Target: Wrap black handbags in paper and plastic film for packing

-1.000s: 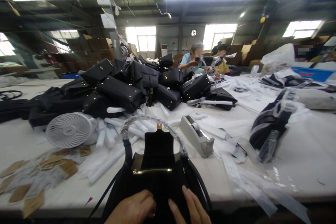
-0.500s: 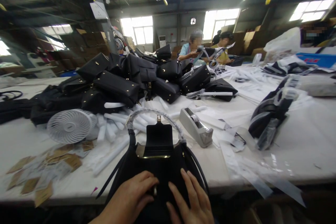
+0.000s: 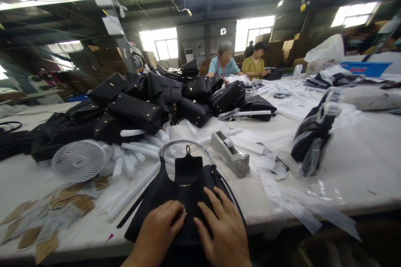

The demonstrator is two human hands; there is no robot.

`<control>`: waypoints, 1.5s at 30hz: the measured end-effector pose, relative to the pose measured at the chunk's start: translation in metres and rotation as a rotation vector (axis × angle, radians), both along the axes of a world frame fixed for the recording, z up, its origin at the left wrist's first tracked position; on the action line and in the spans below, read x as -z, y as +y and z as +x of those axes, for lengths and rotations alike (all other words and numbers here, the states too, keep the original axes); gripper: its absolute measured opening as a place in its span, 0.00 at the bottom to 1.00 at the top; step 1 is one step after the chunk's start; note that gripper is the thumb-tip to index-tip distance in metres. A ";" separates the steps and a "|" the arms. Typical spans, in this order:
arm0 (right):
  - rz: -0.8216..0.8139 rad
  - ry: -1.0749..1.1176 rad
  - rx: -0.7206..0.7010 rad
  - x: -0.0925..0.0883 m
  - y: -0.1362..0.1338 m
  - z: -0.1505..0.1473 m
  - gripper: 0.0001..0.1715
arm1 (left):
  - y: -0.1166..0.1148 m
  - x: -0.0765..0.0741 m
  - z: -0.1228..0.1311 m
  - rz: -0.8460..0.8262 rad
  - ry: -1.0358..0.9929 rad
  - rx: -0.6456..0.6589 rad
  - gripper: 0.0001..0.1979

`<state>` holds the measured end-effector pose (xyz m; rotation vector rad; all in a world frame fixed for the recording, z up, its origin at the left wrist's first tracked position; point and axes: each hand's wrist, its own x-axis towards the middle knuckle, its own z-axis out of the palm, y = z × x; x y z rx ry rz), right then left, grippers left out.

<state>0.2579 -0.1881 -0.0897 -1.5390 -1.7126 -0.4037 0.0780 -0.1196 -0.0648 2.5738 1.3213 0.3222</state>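
Observation:
A black handbag (image 3: 184, 194) lies at the table's front edge, its clear-wrapped handle arched away from me and its flap raised. My left hand (image 3: 164, 225) rests on the bag's front left of centre, thumb and fingers pinched together; what is between them, if anything, is too small to make out. With fingers spread, my right hand (image 3: 221, 221) lies flat on the bag's right half.
Black bags (image 3: 134, 110) are piled behind. A white fan (image 3: 79, 160) and brown tags (image 3: 75, 204) lie left, a tape dispenser (image 3: 230, 153) right of the handle, a wrapped black bag (image 3: 310, 133) further right. Two people sit across the white table (image 3: 354, 167).
The bag's opening has narrowed and the bag lies flatter. My left hand has shifted slightly, and my right hand has moved a little up the bag. The view has shifted slightly.

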 end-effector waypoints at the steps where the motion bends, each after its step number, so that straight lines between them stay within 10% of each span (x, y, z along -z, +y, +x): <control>1: 0.003 -0.001 -0.006 0.000 0.001 0.000 0.13 | 0.000 0.001 0.001 0.012 0.033 0.000 0.06; 15: -0.084 0.145 -0.039 0.001 -0.002 -0.001 0.10 | 0.011 0.008 -0.005 0.065 -0.016 0.158 0.09; 28: -0.052 0.122 -0.044 0.003 -0.003 0.002 0.11 | 0.025 -0.015 -0.006 -0.278 -0.078 0.113 0.17; 37: 0.006 0.106 -0.056 0.004 -0.007 0.003 0.12 | 0.073 -0.069 0.027 -0.384 0.234 0.695 0.20; 45: 0.040 0.093 -0.068 0.004 -0.006 0.007 0.10 | 0.101 -0.068 0.056 -0.450 0.392 1.054 0.15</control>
